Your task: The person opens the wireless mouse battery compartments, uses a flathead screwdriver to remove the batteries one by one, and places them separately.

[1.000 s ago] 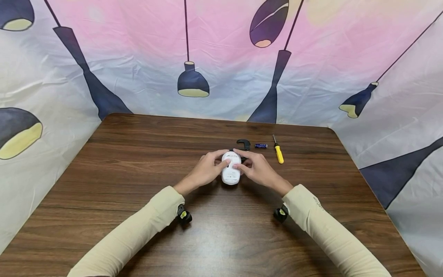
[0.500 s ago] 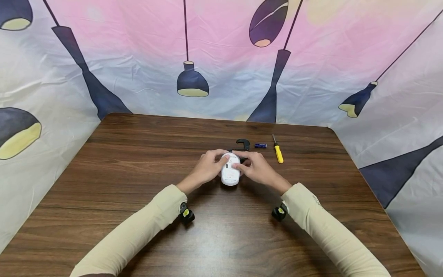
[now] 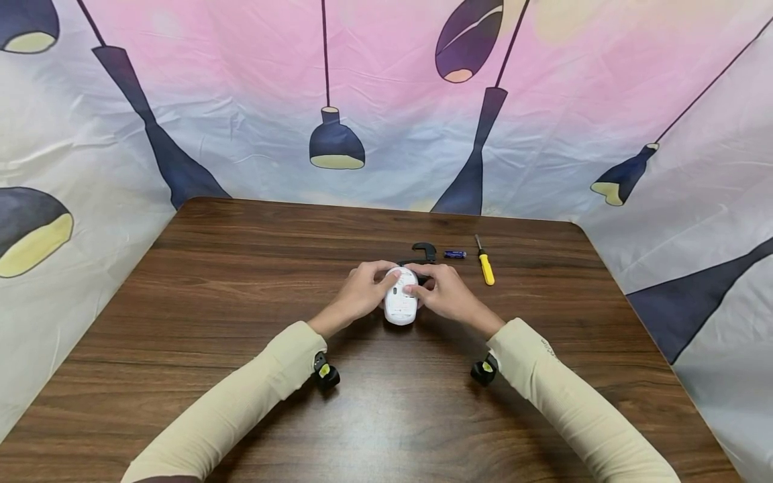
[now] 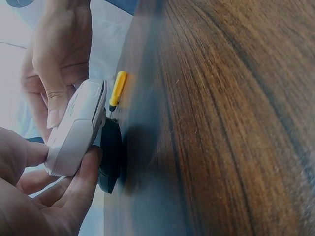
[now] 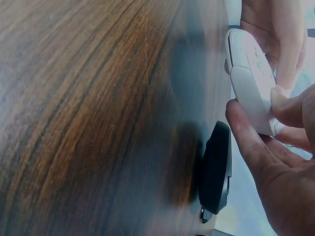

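Both our left grip (image 3: 360, 290) and right grip (image 3: 447, 290) pinch the white computer mouse (image 3: 401, 307), underside up, above the wooden surface (image 3: 272, 255). We seem to be working at its underside, perhaps to open it; the next move likely calls for firm, even pressure. The blue battery (image 3: 455, 254) lies beyond, near the yellow-handled screwdriver (image 3: 486, 268).

From here I can't make out a single word, the faint print (image 3: 401, 311) on the white oval plastic computer mouse (image 3: 400, 302) and the dark marking (image 3: 547, 347) on the cream cloth right sleeve (image 3: 574, 396) being too small to read.
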`<state>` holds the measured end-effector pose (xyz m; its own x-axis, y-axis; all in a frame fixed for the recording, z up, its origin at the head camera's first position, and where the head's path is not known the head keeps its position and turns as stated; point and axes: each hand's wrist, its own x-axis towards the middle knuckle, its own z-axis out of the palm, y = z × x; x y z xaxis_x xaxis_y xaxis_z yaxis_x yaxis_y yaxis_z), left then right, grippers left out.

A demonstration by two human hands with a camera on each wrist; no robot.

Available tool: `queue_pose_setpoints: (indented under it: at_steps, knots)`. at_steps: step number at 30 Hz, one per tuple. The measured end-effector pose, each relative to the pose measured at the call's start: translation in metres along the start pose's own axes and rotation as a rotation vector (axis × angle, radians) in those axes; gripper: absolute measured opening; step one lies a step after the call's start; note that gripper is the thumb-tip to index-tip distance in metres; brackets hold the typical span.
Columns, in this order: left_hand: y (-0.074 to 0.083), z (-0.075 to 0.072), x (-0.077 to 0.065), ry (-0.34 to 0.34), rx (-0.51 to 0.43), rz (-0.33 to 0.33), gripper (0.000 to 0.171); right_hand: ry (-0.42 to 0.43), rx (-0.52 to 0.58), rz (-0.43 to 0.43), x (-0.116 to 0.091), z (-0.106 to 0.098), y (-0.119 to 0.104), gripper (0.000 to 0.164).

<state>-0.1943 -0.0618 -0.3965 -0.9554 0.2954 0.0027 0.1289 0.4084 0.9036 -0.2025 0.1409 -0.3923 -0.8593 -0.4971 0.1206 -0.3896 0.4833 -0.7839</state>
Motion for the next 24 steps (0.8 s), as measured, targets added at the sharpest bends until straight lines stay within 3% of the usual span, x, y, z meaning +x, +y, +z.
queue_pose_setpoints:
  at_steps: [6,13,24]
  knots:
    - [0.001,-0.0019,-0.0013,-0.069,-0.041,0.0,0.042,0.0,0.013,0.012,-0.0006,-0.001,-0.0007,0.045]
    - [-0.0002,-0.0065,-0.0021,-0.158,-0.141,-0.045,0.054,0.001,0.03,0.027,-0.0006,-0.0036,-0.0008,0.044]
    - [0.0002,-0.0088,-0.0024,-0.205,-0.222,-0.091,0.068,-0.008,0.045,0.041,-0.0001,-0.008,-0.0025,0.041]
